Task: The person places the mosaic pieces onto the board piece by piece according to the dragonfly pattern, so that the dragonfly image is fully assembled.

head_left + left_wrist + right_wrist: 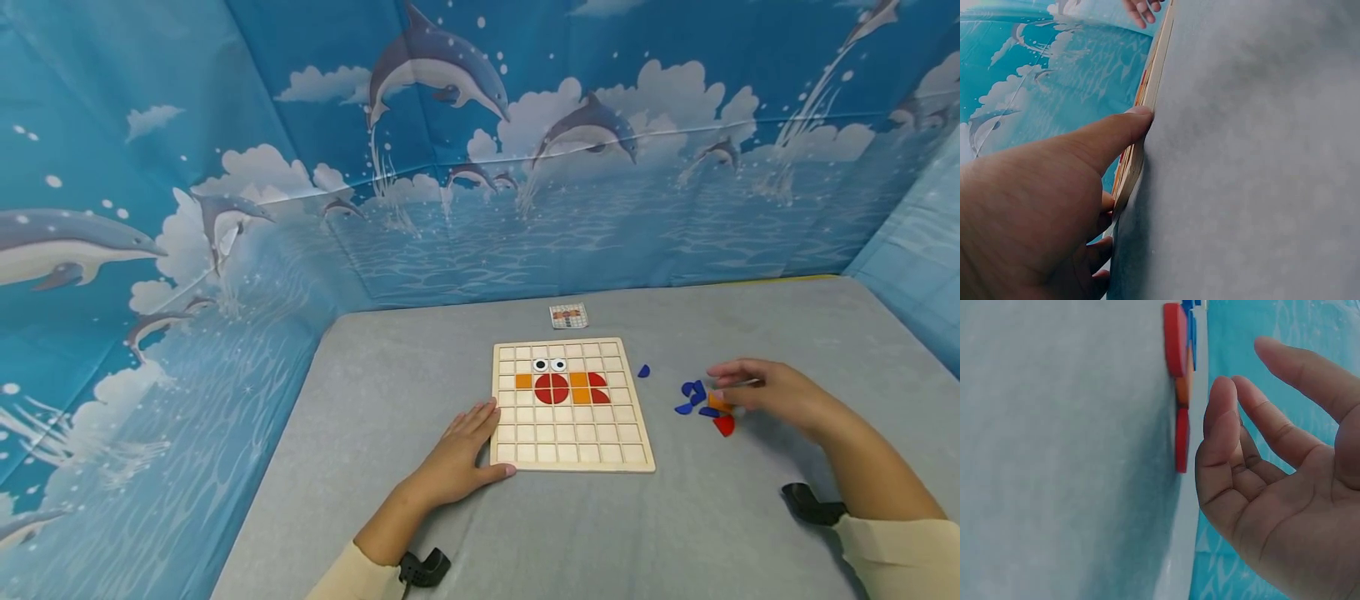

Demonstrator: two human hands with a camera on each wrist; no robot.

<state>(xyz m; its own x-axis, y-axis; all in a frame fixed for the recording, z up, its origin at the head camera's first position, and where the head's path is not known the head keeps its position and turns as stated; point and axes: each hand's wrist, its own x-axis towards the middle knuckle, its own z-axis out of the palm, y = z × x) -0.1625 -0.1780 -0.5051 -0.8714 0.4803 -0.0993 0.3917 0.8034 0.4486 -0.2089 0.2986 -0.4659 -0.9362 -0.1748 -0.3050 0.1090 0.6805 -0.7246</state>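
Note:
My left hand (pixel 465 458) rests at the near left corner of a wooden grid board (pixel 573 455), fingers extended along its left side. Its thumb (pixel 1125 128) touches the front edge in the left wrist view. On the board lie two eye pieces (pixel 550 365), a red circle (pixel 552 388) of quarter pieces, orange squares (pixel 581 388) and red quarter pieces (pixel 598 397). My right hand (pixel 787 396) hovers over loose pieces, fingers loosely bent and nothing held. Below it are blue pieces (pixel 699 392), an orange piece (pixel 718 403), partly hidden, and red pieces (pixel 1175 340).
A small picture card (pixel 568 316) lies behind the board. One blue piece (pixel 644 371) sits apart, just right of the board. The grey table (pixel 360 400) meets a dolphin-printed curtain (pixel 465 250) at the back and left.

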